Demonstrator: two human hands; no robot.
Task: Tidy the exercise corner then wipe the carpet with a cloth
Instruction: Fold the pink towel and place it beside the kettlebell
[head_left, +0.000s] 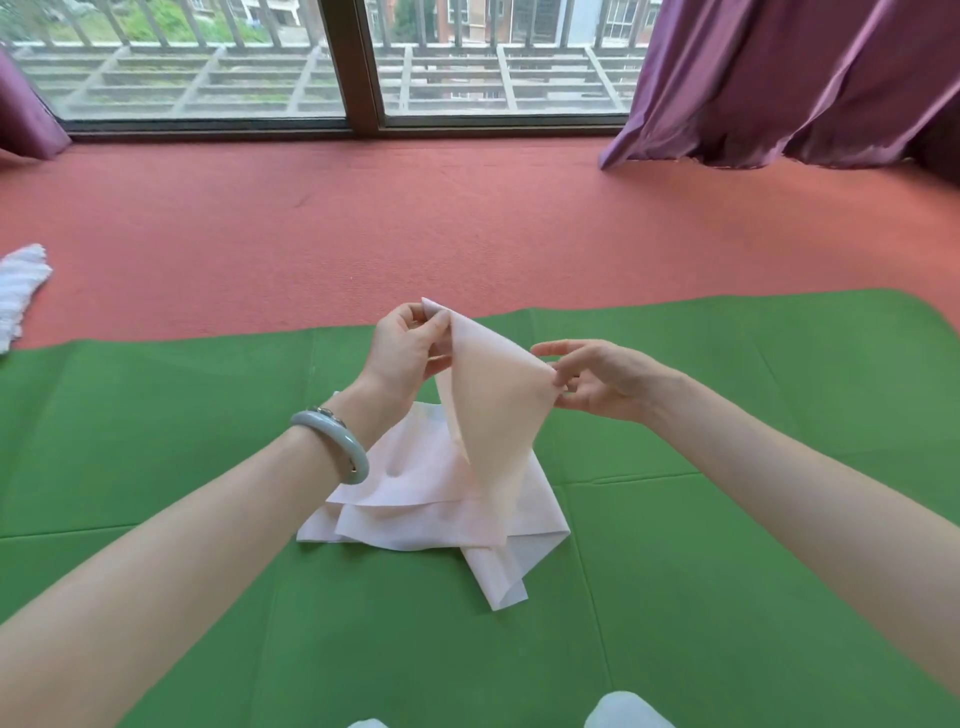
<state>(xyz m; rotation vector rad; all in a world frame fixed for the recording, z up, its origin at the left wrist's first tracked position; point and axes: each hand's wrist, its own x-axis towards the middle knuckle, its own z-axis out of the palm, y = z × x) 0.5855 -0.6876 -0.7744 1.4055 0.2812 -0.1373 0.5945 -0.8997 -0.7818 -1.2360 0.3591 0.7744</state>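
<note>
The left hand (405, 353) pinches one raised corner of the pink cloth (493, 405) between thumb and fingertips. The right hand (602, 379) nips the cloth's edge lower down and to the right with thumb and forefinger, its other fingers loosely spread. Between the two pinches a flap stands up in a taut triangle, while the rest of the cloth lies in loose, overlapping layers on the green mat (156, 441), just in front of the person. Both holds are at the very margin of a thin, limp sheet, so the likeliest slip is a corner sliding out when the hands pull apart, letting the flap fall back on the heap. The layers underneath are uneven, with one tail poking out toward the viewer. Lifting or folding from here could drag those layers askew and leave a lopsided wad that wipes poorly. The bracelet (337, 441) on the left wrist hangs close over the lower folds and might snag them if the forearm drops. The red carpet (363, 223) that needs wiping begins beyond the mat's far edge, so the cloth has to be carried there. A white towel (21, 291) lies on the carpet at far left, well apart.
</note>
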